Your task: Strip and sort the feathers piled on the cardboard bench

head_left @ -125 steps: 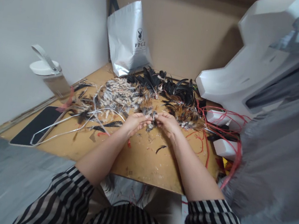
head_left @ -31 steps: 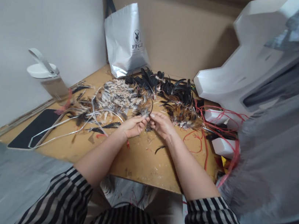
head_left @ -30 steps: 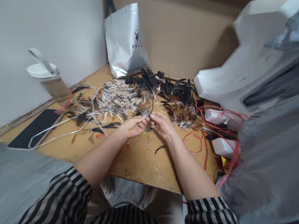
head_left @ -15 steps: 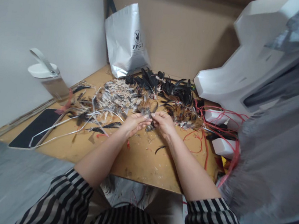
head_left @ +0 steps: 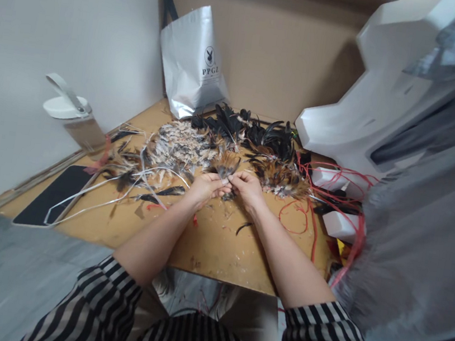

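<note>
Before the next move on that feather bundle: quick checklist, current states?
1. Left hand pinching the small feather bundle: ok.
2. Right hand meeting it at the bundle's base: ok.
3. Binding on the bundle: cannot tell, hidden by the fingers.
4. Bare table in front of the hands: ok, only scraps.
5. Red cords apart from the right wrist: ok.
6. Phone apart from both hands: ok.

Black-and-white striped sleeves (head_left: 108, 295) (pushed up), matching striped lap.

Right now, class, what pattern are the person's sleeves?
Black and white stripes on the sleeves, seen from the head view.
</note>
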Available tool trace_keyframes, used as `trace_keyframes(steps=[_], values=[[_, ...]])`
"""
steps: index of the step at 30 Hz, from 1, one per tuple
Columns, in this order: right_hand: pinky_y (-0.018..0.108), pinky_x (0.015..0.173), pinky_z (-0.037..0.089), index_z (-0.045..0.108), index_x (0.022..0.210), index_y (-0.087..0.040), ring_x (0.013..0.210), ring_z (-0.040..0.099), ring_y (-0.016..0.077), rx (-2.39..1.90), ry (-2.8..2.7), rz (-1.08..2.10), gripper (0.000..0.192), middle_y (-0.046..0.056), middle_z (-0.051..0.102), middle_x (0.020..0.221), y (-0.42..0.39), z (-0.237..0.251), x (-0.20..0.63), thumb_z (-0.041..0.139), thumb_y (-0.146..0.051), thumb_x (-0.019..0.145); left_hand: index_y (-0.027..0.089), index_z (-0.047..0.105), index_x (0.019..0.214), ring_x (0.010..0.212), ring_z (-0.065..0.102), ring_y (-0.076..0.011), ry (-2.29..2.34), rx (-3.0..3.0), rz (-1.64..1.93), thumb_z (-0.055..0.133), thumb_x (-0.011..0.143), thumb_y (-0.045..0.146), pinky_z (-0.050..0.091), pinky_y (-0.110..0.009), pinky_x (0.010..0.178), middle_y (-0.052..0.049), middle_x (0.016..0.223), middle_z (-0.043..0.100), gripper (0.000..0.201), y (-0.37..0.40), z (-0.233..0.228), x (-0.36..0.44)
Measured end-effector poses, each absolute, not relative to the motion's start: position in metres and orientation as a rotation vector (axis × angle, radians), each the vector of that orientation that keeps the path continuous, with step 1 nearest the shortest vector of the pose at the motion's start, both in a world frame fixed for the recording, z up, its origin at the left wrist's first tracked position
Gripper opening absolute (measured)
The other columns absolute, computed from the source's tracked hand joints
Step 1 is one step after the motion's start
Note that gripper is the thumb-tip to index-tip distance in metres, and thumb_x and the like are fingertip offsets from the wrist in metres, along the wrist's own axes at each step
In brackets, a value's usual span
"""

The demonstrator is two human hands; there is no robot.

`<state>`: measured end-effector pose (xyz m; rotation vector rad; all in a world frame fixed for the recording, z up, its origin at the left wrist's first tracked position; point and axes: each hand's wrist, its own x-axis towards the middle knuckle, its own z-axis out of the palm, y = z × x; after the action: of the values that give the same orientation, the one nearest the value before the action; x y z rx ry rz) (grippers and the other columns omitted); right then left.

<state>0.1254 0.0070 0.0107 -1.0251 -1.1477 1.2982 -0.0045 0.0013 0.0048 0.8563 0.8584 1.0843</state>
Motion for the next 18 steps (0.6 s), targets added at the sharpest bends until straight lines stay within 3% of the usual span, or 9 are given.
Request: trace_keyframes(steps=[6,18], values=[[0.021,0.047,0.030,0.056,0.062,-0.016,0.046,0.042,0.0066,-0.999,-1.173,1.276,0.027,-0.005,0.054,0.053,0.0110,0.0037,0.1270,0.071,-0.037,0.055,0.009,0.061,0.068,0.054,0.059,-0.0082,0.929,0.946,1.134,0.071,0.061,0.024,0.045,-0.018,0.051,-0.008,0.070,0.067,0.019,0.0053,0.0002,-0.0047],[0.020,0.044,0.025,0.053,0.059,-0.017,0.042,0.037,0.0051,-1.004,-1.128,1.316,0.027,-0.007,0.048,0.047,0.0104,0.0041,0.1284,0.072,-0.036,0.055,0.010,0.065,0.066,0.053,0.058,-0.0101,0.980,1.096,1.114,0.070,0.060,0.033,0.042,-0.019,0.048,-0.007,0.063,0.065,0.024,0.0049,-0.0021,-0.0062]])
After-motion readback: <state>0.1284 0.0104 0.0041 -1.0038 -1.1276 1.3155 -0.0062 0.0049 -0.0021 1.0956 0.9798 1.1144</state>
